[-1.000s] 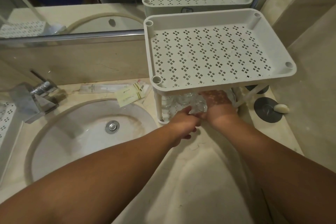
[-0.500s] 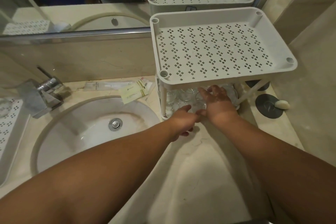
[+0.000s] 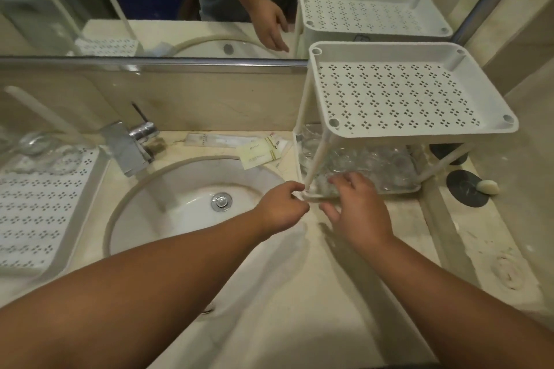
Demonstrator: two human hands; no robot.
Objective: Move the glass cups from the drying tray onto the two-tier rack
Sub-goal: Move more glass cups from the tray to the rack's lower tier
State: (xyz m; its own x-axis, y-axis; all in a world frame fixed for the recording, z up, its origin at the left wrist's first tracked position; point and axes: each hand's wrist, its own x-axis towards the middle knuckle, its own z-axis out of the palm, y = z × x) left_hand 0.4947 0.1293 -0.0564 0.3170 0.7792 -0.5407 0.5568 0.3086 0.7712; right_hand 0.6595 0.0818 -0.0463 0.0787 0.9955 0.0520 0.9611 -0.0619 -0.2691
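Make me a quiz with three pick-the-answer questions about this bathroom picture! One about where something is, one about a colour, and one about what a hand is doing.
1. Where are the glass cups on the two-tier rack?
A. top tier
B. bottom tier
C. in the sink

2. What colour is the rack?
A. white
B. red
C. black

3. What is the left hand doing?
A. lying flat in the sink
B. turning the faucet
C. pinching the rack's front corner

Answers: 1 B, glass shows under the bare top tier. 2 A, its trays and legs are white. 3 C, finger and thumb close on the corner by the front leg, while the right hand hovers beside it, fingers spread.
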